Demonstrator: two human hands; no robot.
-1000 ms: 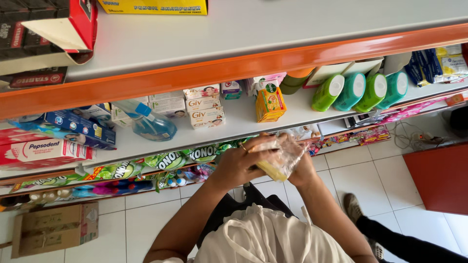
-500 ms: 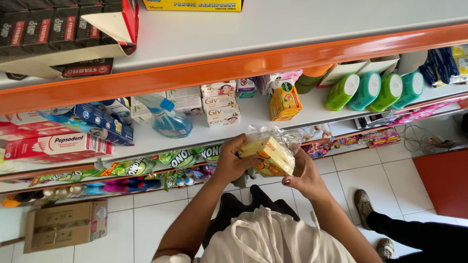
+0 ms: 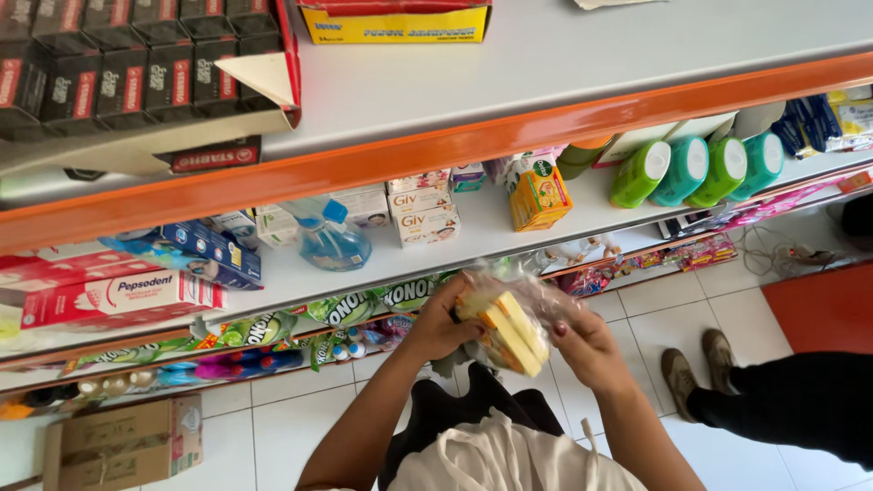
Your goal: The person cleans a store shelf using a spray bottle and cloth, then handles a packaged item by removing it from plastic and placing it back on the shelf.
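A: Your left hand (image 3: 436,329) and right hand (image 3: 587,344) both grip the yellow packet (image 3: 506,329) in clear wrap.

B: It has dropped lower, away from the shelf (image 3: 473,238), now at your chest.

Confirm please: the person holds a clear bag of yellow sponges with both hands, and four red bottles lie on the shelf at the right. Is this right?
Not quite. The bottles on the shelf are green, not red, as the head view shows. The rest holds: left hand and right hand both hold the clear bag of yellow sponges.
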